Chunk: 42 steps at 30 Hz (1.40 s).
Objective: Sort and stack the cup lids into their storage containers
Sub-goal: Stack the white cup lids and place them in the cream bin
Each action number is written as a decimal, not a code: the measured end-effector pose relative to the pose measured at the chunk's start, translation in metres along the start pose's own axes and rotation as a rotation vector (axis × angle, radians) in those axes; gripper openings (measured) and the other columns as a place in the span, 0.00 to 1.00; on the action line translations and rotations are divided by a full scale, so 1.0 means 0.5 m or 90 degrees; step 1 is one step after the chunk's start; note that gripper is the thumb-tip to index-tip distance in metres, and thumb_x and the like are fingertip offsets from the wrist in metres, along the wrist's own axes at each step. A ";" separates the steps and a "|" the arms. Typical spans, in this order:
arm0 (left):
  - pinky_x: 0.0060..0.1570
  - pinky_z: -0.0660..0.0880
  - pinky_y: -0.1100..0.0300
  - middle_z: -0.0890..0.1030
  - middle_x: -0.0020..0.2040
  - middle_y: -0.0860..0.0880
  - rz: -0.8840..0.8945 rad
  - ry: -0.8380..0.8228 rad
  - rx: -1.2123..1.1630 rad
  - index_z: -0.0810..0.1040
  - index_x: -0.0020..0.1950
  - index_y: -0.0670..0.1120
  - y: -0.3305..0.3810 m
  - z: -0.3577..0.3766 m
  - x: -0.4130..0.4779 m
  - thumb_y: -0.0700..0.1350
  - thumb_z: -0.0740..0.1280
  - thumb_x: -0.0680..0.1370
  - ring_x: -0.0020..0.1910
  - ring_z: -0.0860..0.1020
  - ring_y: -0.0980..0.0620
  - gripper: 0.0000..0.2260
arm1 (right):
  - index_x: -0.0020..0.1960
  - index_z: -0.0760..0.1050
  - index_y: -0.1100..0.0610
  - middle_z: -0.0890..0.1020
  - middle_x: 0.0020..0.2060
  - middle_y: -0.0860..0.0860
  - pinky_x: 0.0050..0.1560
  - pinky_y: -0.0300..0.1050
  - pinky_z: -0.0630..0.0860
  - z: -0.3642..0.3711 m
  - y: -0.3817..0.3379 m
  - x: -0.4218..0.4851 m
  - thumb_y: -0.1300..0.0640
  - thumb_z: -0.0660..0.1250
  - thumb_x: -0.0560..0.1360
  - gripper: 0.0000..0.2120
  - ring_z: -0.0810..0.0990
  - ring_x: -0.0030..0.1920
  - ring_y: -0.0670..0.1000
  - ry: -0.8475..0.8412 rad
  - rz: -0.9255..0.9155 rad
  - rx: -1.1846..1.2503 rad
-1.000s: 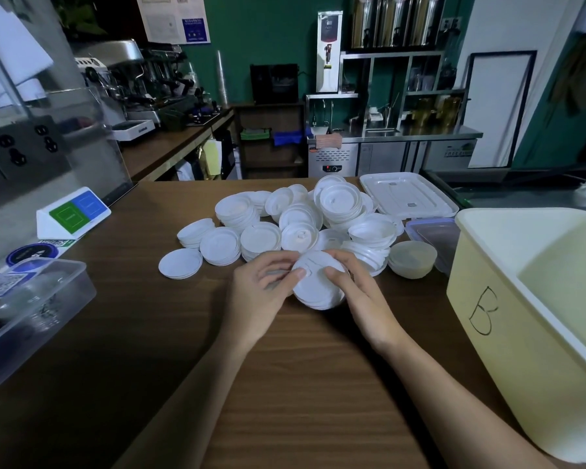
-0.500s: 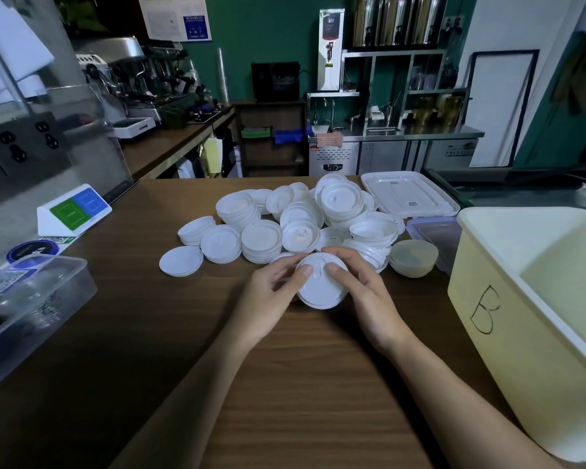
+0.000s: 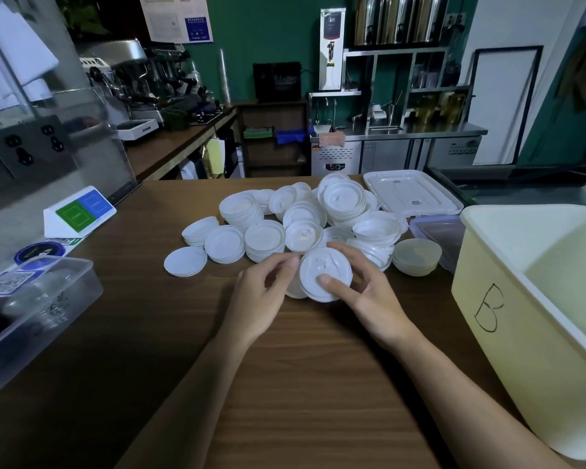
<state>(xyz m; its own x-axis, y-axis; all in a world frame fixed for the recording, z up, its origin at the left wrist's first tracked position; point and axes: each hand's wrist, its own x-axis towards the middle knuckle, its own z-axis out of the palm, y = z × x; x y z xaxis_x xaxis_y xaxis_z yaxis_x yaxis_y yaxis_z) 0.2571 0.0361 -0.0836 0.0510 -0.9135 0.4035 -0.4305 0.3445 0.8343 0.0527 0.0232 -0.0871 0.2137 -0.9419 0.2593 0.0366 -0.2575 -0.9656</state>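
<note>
I hold a small stack of white lids (image 3: 323,270) between both hands, low at the near edge of the loose pile of lids (image 3: 301,218). I cannot tell whether it rests on the tabletop (image 3: 285,384) or hangs just above it. My right hand (image 3: 366,296) grasps it, thumb flat on the top face and fingers wrapped round the far rim. My left hand (image 3: 261,296) has its fingers curled against the left rim, and I judge they are pinching the lower lids, though the underside is hidden from me. The step, as I read it, is squaring these lids into one nested stack before storing them. To do it well I would press only lightly with the thumb so the thin plastic does not buckle. The lowest lid pokes out to the left, so I would nudge it in first, then turn the stack between my hands until the rims seat. I would also check that every lid is the same kind, because the translucent lids (image 3: 416,258) just to the right look different and should not be mixed in. Which container takes this kind I cannot tell. The yellow bin marked B (image 3: 487,350) stands on my right and the clear tub (image 3: 48,309) on my left.
</note>
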 end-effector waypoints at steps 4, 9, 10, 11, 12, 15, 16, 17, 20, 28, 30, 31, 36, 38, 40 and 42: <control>0.53 0.81 0.53 0.86 0.49 0.62 0.003 -0.051 0.156 0.86 0.54 0.55 -0.018 -0.011 -0.004 0.46 0.69 0.76 0.49 0.84 0.58 0.10 | 0.71 0.77 0.50 0.84 0.63 0.45 0.59 0.35 0.78 -0.012 0.002 0.002 0.61 0.76 0.77 0.24 0.82 0.63 0.44 0.062 -0.006 0.008; 0.57 0.78 0.58 0.84 0.49 0.61 0.077 -0.121 0.258 0.87 0.52 0.51 -0.042 -0.008 -0.002 0.39 0.74 0.75 0.52 0.81 0.62 0.09 | 0.69 0.77 0.50 0.83 0.62 0.44 0.58 0.33 0.77 -0.015 0.001 0.003 0.62 0.76 0.78 0.23 0.82 0.59 0.39 0.100 -0.005 0.007; 0.56 0.79 0.57 0.84 0.48 0.61 0.084 -0.116 0.260 0.87 0.50 0.50 -0.046 -0.008 0.001 0.38 0.74 0.75 0.51 0.81 0.61 0.09 | 0.70 0.77 0.49 0.83 0.62 0.44 0.58 0.31 0.76 -0.014 0.001 0.003 0.62 0.76 0.78 0.23 0.82 0.58 0.37 0.099 -0.005 -0.002; 0.54 0.79 0.55 0.83 0.47 0.61 0.086 -0.113 0.265 0.87 0.49 0.50 -0.049 -0.009 0.002 0.37 0.74 0.75 0.49 0.81 0.61 0.08 | 0.70 0.77 0.49 0.83 0.62 0.44 0.58 0.30 0.76 -0.014 0.003 0.003 0.62 0.76 0.78 0.23 0.81 0.58 0.36 0.096 -0.002 -0.011; 0.52 0.80 0.54 0.82 0.46 0.61 0.081 -0.108 0.270 0.85 0.47 0.51 -0.050 -0.010 0.003 0.38 0.74 0.74 0.48 0.81 0.60 0.08 | 0.71 0.76 0.49 0.83 0.62 0.44 0.58 0.30 0.76 -0.014 0.005 0.004 0.61 0.76 0.77 0.24 0.81 0.58 0.35 0.093 0.003 -0.020; 0.47 0.79 0.55 0.80 0.42 0.60 0.061 -0.070 0.268 0.80 0.43 0.52 -0.046 -0.011 0.002 0.41 0.75 0.71 0.45 0.80 0.58 0.07 | 0.71 0.76 0.49 0.83 0.62 0.44 0.59 0.31 0.76 -0.013 0.007 0.005 0.61 0.77 0.77 0.24 0.80 0.58 0.35 0.091 0.011 -0.028; 0.46 0.78 0.54 0.80 0.41 0.59 0.054 -0.057 0.262 0.80 0.42 0.51 -0.043 -0.011 0.002 0.41 0.76 0.71 0.44 0.80 0.58 0.07 | 0.70 0.77 0.49 0.83 0.62 0.43 0.59 0.31 0.76 -0.012 0.005 0.004 0.61 0.77 0.77 0.24 0.81 0.58 0.35 0.092 0.011 -0.025; 0.45 0.78 0.53 0.80 0.40 0.58 0.051 -0.046 0.255 0.79 0.41 0.51 -0.042 -0.011 0.002 0.41 0.76 0.71 0.43 0.80 0.56 0.08 | 0.70 0.77 0.49 0.83 0.61 0.43 0.58 0.30 0.76 -0.012 0.004 0.005 0.61 0.76 0.77 0.23 0.81 0.57 0.35 0.095 0.010 -0.020; 0.46 0.81 0.51 0.82 0.41 0.57 0.047 -0.002 0.214 0.79 0.44 0.52 -0.036 -0.011 0.005 0.43 0.76 0.74 0.43 0.81 0.55 0.08 | 0.67 0.77 0.48 0.84 0.59 0.46 0.55 0.31 0.76 -0.011 0.003 0.005 0.64 0.75 0.77 0.22 0.82 0.55 0.38 0.114 0.007 -0.013; 0.53 0.83 0.57 0.86 0.54 0.50 -0.105 0.068 -0.235 0.77 0.65 0.53 0.013 -0.011 0.009 0.36 0.71 0.81 0.55 0.85 0.52 0.17 | 0.67 0.77 0.46 0.84 0.59 0.44 0.60 0.36 0.77 -0.010 0.009 0.004 0.61 0.78 0.76 0.23 0.82 0.57 0.41 0.104 -0.017 -0.039; 0.54 0.84 0.51 0.85 0.58 0.49 -0.134 0.045 -0.341 0.77 0.67 0.52 0.017 -0.009 0.010 0.34 0.69 0.81 0.58 0.85 0.49 0.18 | 0.69 0.77 0.49 0.83 0.62 0.44 0.64 0.35 0.76 -0.010 0.010 0.005 0.59 0.77 0.78 0.22 0.81 0.62 0.42 0.096 -0.045 -0.058; 0.55 0.83 0.50 0.85 0.60 0.48 -0.141 0.037 -0.369 0.77 0.68 0.51 0.018 -0.008 0.011 0.33 0.69 0.81 0.59 0.84 0.48 0.19 | 0.70 0.78 0.50 0.83 0.64 0.43 0.64 0.34 0.75 -0.011 0.009 0.005 0.59 0.76 0.78 0.22 0.80 0.64 0.42 0.093 -0.054 -0.064; 0.51 0.84 0.51 0.85 0.61 0.50 -0.159 -0.009 -0.423 0.78 0.70 0.49 0.025 -0.004 0.010 0.33 0.67 0.82 0.60 0.84 0.49 0.19 | 0.71 0.78 0.49 0.82 0.65 0.40 0.70 0.42 0.74 -0.009 0.011 0.004 0.56 0.75 0.80 0.20 0.79 0.68 0.42 0.071 -0.057 -0.068; 0.50 0.84 0.50 0.85 0.60 0.48 -0.160 -0.026 -0.390 0.79 0.70 0.49 0.023 0.003 0.006 0.34 0.69 0.81 0.59 0.85 0.48 0.18 | 0.71 0.78 0.46 0.81 0.67 0.39 0.74 0.48 0.73 -0.005 0.014 0.004 0.53 0.73 0.81 0.18 0.77 0.70 0.44 0.068 -0.045 -0.059; 0.47 0.85 0.51 0.85 0.56 0.46 -0.143 -0.016 -0.318 0.80 0.67 0.48 0.019 0.013 0.002 0.37 0.71 0.81 0.54 0.86 0.46 0.16 | 0.71 0.78 0.44 0.80 0.68 0.39 0.76 0.49 0.71 -0.002 0.012 0.005 0.50 0.70 0.83 0.17 0.76 0.71 0.42 0.070 -0.026 -0.038; 0.44 0.84 0.55 0.86 0.50 0.46 -0.108 0.008 -0.244 0.81 0.65 0.48 0.014 0.018 0.000 0.39 0.74 0.79 0.50 0.87 0.46 0.15 | 0.71 0.78 0.44 0.80 0.68 0.38 0.76 0.46 0.70 0.001 0.007 0.005 0.47 0.69 0.82 0.18 0.75 0.71 0.40 0.068 -0.014 -0.027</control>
<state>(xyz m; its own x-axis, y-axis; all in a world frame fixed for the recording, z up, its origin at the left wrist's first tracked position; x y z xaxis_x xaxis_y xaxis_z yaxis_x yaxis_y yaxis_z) 0.2462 0.0366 -0.0810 0.1045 -0.9625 0.2503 -0.0479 0.2465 0.9679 0.0538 0.0199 -0.0901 0.1080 -0.9529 0.2834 -0.0024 -0.2853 -0.9584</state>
